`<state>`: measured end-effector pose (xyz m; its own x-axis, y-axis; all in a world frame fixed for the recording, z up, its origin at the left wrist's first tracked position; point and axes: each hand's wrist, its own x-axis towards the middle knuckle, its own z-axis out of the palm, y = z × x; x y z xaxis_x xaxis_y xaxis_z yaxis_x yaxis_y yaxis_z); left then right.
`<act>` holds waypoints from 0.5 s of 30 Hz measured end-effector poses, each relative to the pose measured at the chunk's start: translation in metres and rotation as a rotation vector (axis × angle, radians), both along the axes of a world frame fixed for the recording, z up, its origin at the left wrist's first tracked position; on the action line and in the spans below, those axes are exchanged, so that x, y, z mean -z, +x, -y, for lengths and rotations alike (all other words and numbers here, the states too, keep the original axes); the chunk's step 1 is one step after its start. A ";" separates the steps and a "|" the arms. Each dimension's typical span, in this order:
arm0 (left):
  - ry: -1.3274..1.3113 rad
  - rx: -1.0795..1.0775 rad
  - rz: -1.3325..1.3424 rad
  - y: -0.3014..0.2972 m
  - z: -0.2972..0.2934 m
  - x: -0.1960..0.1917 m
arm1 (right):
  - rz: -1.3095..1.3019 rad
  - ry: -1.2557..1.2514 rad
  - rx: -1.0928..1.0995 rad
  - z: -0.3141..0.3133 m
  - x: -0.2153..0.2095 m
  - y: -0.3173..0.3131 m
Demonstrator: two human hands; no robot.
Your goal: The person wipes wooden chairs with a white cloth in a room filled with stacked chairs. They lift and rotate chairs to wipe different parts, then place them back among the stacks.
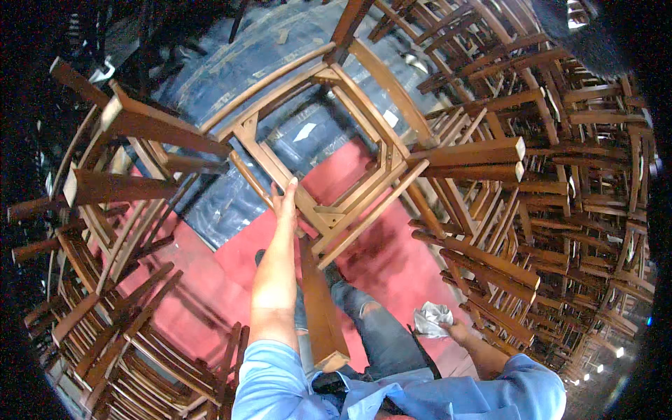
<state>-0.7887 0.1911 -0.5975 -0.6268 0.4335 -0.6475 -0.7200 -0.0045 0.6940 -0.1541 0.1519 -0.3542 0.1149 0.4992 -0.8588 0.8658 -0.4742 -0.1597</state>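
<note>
A brown wooden chair frame (281, 166) with an open seat stands tilted in front of me, its legs pointing outward. Corner blocks brace the inside of its seat rails. My left hand (285, 201) is closed on the frame's near-left rail, thumb on top, with part of the fingers hidden. One thick leg (324, 308) of the frame reaches back toward my body. Low at my right side, my right hand (458, 330) grips a crumpled grey-white cloth (432, 320), held apart from the frame.
Stacked wooden chair frames (581, 189) crowd the right side. More frames (154, 357) stand at the lower left, and upturned legs (126, 187) jut out at the left. Red covering (378, 259) lies on the floor, with dark blue sheeting (231, 77) beyond it.
</note>
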 end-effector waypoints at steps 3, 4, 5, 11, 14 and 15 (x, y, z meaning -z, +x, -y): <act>0.035 -0.012 -0.026 -0.002 0.009 0.008 | 0.207 0.034 -0.139 -0.030 0.037 0.051; 0.027 -0.021 -0.071 -0.007 0.014 0.014 | 0.148 0.037 -0.137 -0.039 0.048 0.056; 0.018 -0.033 -0.067 -0.001 0.014 0.010 | 0.101 0.040 -0.111 -0.038 0.055 0.064; 0.047 -0.093 -0.085 0.024 0.028 0.009 | -0.067 0.056 -0.125 -0.031 0.044 0.059; 0.052 -0.070 -0.060 0.023 0.039 0.014 | 0.046 0.003 -0.092 -0.014 0.021 0.016; 0.080 -0.072 -0.075 0.022 0.044 0.016 | 0.088 -0.017 -0.087 -0.011 0.004 -0.013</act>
